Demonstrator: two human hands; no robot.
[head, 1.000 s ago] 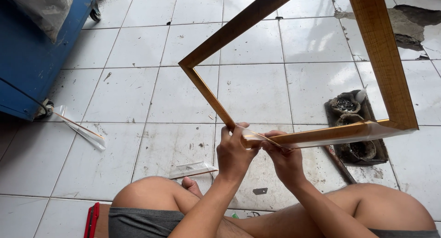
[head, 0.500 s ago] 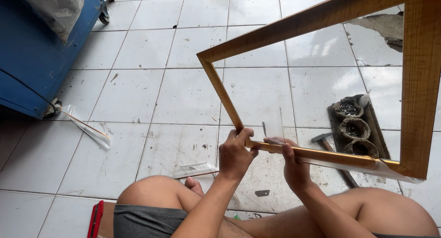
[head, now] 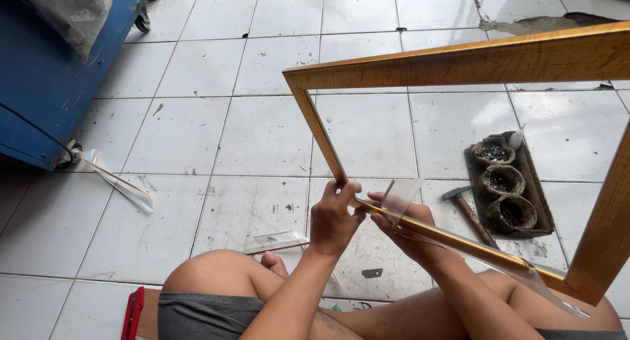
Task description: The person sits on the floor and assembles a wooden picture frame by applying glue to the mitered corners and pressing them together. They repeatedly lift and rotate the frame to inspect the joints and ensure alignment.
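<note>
I sit on a white tiled floor holding a large golden-brown wooden picture frame (head: 459, 63) upright over my knees. My left hand (head: 335, 215) grips the frame at its near left corner. My right hand (head: 403, 225) holds the frame's lower bar just beside it. A strip of clear plastic film (head: 400, 195) lifts off that bar at my right hand and trails along the bar toward the right corner.
A blue wheeled cart (head: 46, 84) with a plastic bag stands at the left. Clear plastic strips (head: 121, 186) (head: 275, 241) lie on the tiles. A dark tray (head: 535, 212) with three bowls of small nails and a hammer (head: 469, 212) sit at the right. A red tool (head: 133, 312) lies by my thigh.
The frame has turned clockwise and shifted right, so its top bar now lies nearly level. My hands stayed on the lower bar near the corner, and more clear film is peeled off.
</note>
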